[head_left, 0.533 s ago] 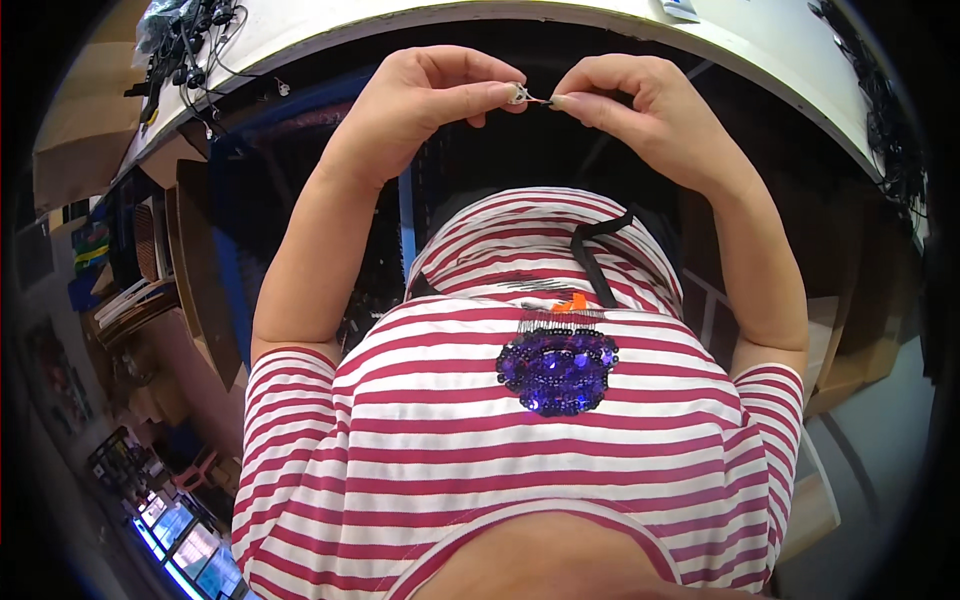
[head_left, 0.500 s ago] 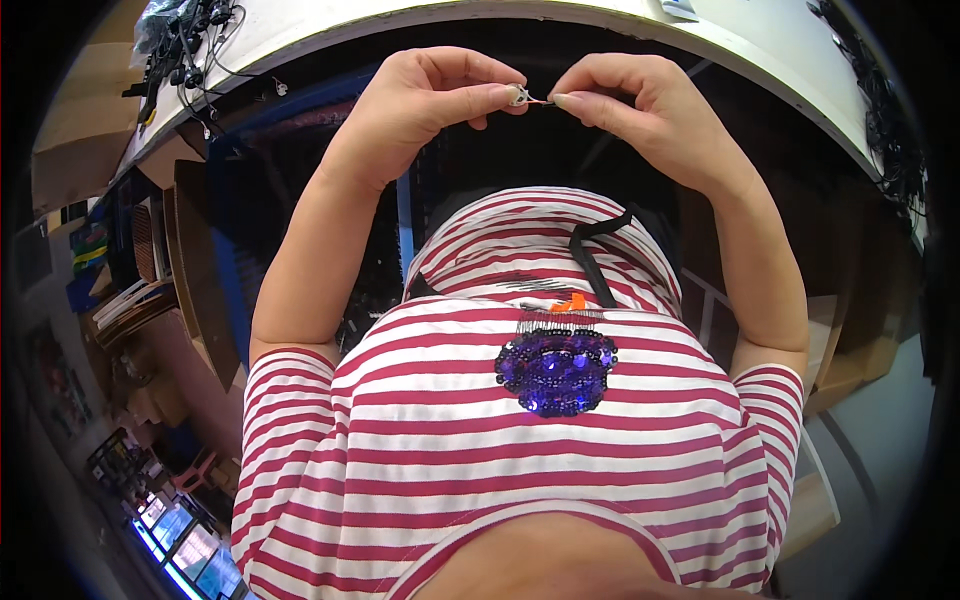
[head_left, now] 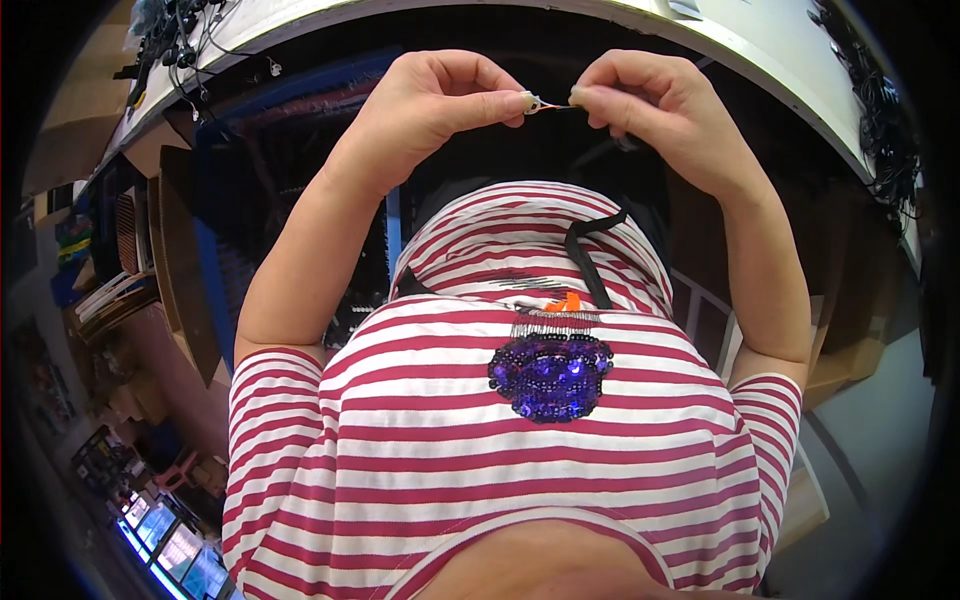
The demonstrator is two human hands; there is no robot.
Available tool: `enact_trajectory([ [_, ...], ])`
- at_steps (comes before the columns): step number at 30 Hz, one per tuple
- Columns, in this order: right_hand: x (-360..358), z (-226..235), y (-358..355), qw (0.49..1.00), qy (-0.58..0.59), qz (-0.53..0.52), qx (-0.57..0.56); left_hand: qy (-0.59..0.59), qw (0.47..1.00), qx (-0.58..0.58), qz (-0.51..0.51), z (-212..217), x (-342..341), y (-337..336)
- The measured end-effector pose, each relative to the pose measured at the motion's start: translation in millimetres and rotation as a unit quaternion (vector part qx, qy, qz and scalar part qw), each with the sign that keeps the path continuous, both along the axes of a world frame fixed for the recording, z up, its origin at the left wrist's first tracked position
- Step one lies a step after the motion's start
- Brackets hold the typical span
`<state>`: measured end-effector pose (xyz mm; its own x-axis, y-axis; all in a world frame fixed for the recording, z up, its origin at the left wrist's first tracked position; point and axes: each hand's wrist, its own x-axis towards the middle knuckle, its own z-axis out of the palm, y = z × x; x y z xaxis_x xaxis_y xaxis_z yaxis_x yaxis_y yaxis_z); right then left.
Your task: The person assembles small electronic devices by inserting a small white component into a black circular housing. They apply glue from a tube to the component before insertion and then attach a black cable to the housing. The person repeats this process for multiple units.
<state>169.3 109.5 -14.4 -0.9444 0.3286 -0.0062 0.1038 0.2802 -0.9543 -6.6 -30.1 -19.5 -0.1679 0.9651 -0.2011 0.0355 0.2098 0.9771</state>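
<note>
Between thumb and forefinger, my left hand (head_left: pixel 462 92) pinches a small pale part (head_left: pixel 533 102), mostly covered by the fingertips. Thin reddish and light wires (head_left: pixel 555 106) run from that part across a short gap to the right. My right hand (head_left: pixel 632 95) is closed in a pinch on the other end of these wires, whose tip is hidden by the fingers. Both hands are held up in front of my body, just short of the white table's edge.
The white table (head_left: pixel 570 15) curves along the top. Black cables with small round heads (head_left: pixel 185 45) lie on its left end, and a bundle of black cables (head_left: pixel 880 120) on its right. Blue crate edges (head_left: pixel 215 240) stand below, beside cardboard (head_left: pixel 185 270) at the left.
My right hand has moved slightly right, away from the left, so more wire shows between them. The left hand keeps its pinch on the small part.
</note>
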Motion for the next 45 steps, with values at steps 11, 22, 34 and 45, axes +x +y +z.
enact_trajectory([
  [11, -7.8, 8.7, -0.5, 0.982, -0.104, 0.034, -0.157, 0.11, 0.991, 0.069, 0.011, 9.5, 8.7, -2.9],
  [22, -7.0, 2.7, -2.1, 0.987, -0.099, 0.007, -0.129, 0.144, 0.988, 0.062, -0.006, 6.1, 8.7, 0.3],
  [34, 3.8, -1.8, -0.5, 0.959, -0.122, -0.008, -0.254, 0.178, 0.979, 0.091, -0.047, 11.3, 13.8, 19.8],
  [45, 72.9, -5.3, -3.4, 0.955, 0.024, -0.208, -0.209, 0.096, 0.957, 0.115, -0.249, 5.3, 46.3, 90.2],
])
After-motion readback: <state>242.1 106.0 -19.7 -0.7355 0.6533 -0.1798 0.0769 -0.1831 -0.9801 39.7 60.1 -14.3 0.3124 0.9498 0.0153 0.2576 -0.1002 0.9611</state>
